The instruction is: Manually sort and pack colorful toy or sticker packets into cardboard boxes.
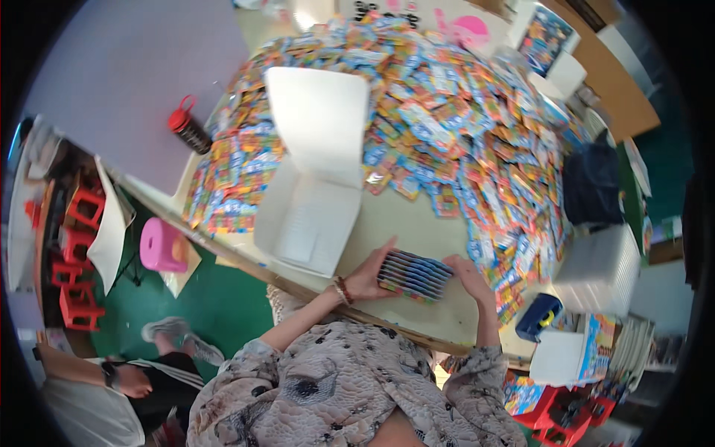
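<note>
Between my two hands, over the near part of the table, is a stack of small colourful packets [414,276], its layered edges facing up. My left hand [366,274] grips the stack's left end, with a beaded bracelet on that wrist. At the right end, my right hand [468,279] closes its fingers on the same stack. Just beyond my left hand stands an open white box [309,216] with its lid raised; its inside looks mostly white. A large heap of similar colourful packets [447,112] spreads over the table behind and to the right.
A dark bottle with a red lid [190,130] stands left of the heap. Clear plastic trays [599,268] and a dark blue roll-like object [538,316] are at the right. On the green floor is a pink stool [163,245]; another person [134,380] sits at lower left.
</note>
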Action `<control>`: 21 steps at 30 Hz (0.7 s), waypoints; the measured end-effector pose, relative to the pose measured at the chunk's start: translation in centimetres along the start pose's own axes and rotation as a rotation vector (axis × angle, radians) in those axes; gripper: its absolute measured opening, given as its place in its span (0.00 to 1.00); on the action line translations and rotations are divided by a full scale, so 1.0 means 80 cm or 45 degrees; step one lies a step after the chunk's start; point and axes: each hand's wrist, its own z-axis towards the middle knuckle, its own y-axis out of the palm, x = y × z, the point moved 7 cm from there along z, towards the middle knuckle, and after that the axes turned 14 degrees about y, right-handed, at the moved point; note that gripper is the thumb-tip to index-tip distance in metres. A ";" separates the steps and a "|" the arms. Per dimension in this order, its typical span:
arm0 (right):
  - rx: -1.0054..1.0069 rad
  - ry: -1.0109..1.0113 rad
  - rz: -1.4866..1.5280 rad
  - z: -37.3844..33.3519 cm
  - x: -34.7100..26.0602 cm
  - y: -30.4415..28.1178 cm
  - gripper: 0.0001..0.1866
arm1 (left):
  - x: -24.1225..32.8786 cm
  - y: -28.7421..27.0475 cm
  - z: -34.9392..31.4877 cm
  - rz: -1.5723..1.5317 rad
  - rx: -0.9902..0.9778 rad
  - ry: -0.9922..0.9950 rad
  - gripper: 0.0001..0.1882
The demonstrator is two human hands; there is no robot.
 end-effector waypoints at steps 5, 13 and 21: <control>0.626 -0.131 0.074 -0.011 -0.026 0.017 0.18 | 0.022 -0.004 0.003 0.192 0.073 0.125 0.49; 0.726 -0.180 0.640 -0.023 -0.030 0.064 0.14 | 0.049 -0.018 -0.030 0.306 0.133 0.096 0.45; 0.512 -0.012 0.638 -0.016 -0.028 0.074 0.12 | 0.025 -0.014 -0.039 0.345 0.065 -0.091 0.50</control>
